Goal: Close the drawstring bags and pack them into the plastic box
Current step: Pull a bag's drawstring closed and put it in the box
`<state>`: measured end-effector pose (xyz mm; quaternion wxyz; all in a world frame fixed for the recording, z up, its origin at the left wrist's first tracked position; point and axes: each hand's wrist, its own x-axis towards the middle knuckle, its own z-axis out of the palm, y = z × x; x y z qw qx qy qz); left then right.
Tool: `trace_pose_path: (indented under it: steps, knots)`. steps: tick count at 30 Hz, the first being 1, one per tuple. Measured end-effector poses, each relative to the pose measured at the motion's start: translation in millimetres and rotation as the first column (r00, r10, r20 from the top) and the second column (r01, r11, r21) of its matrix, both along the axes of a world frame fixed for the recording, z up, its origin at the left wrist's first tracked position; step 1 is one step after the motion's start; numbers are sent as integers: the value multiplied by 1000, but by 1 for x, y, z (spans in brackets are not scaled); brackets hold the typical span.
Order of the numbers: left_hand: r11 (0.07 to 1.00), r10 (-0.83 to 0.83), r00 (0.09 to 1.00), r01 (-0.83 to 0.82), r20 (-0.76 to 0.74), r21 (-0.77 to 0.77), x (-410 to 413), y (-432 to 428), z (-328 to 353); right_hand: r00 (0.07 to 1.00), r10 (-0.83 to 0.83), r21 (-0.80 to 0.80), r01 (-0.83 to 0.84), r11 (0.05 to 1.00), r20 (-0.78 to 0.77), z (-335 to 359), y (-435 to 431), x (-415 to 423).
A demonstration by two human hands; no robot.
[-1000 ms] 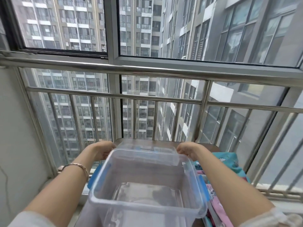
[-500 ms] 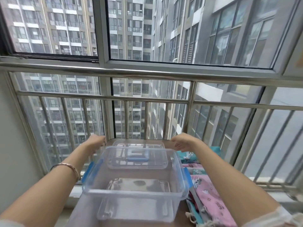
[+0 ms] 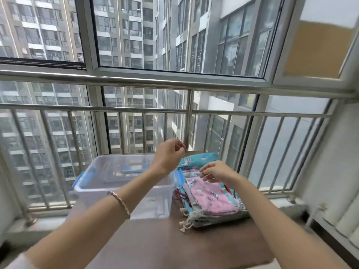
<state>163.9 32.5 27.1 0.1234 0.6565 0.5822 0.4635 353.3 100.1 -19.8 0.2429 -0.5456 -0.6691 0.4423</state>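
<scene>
The clear plastic box (image 3: 91, 191) with blue latches stands open on the brown table (image 3: 174, 245), left of centre. A stack of flat drawstring bags (image 3: 211, 200) lies just right of it, a pink unicorn-print one on top, teal and grey ones beneath, white cords hanging off the near end. My left hand (image 3: 169, 155) hovers over the box's far right corner, fingers loosely curled, holding nothing. My right hand (image 3: 215, 171) is over the far end of the stack, its bent fingertips at the pink bag's far edge.
A clear lid with a blue handle (image 3: 134, 171) shows through the box; I cannot tell whether it lies inside or behind. A steel railing (image 3: 186, 111) and window run close behind the table. A white wall (image 3: 330, 162) stands at the right.
Both hands have let go of the box's far edge. The right hand moved right onto the bag stack and the left rose above the box. The view swung right and pulled back.
</scene>
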Motion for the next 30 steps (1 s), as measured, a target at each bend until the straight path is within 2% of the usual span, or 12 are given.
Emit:
trace_pose_path:
  steps: [4,7,10,12,15,17,20,24,27,30]
  knots:
    - [984,-101,985,78,-143,-157,54,-6,-35,997,-17,-9,18,1000,78,-25,-26,26]
    - [934,-218,909,89,-354,-347,72,-9,-73,965,34,36,-45,998,261,-41,-35,39]
    - [921,-229,803,-4,-551,-389,78,-14,-107,852,50,100,-119,988,520,-54,-42,48]
    - [928,-191,756,-70,-626,-367,80,-19,-120,740,14,160,-164,973,672,-61,-48,53]
    - [934,-168,785,-67,-597,-351,81,-22,-128,592,-109,262,-178,949,798,-73,-55,58]
    - [939,-126,839,-71,-529,-336,81,-23,-125,589,-173,321,-156,934,790,-78,-55,62]
    - [948,-53,924,-72,-378,-311,82,-21,-115,655,-272,440,-104,892,705,-69,-53,63]
    - [993,32,962,-61,-271,-100,85,-19,-81,837,-407,675,63,735,365,-33,-50,58]
    - [999,50,987,-47,-155,19,78,-19,-50,917,-365,729,139,670,160,5,-48,49]
    - [997,56,994,-51,-91,54,64,-29,-24,947,-292,766,89,636,132,33,-51,37]
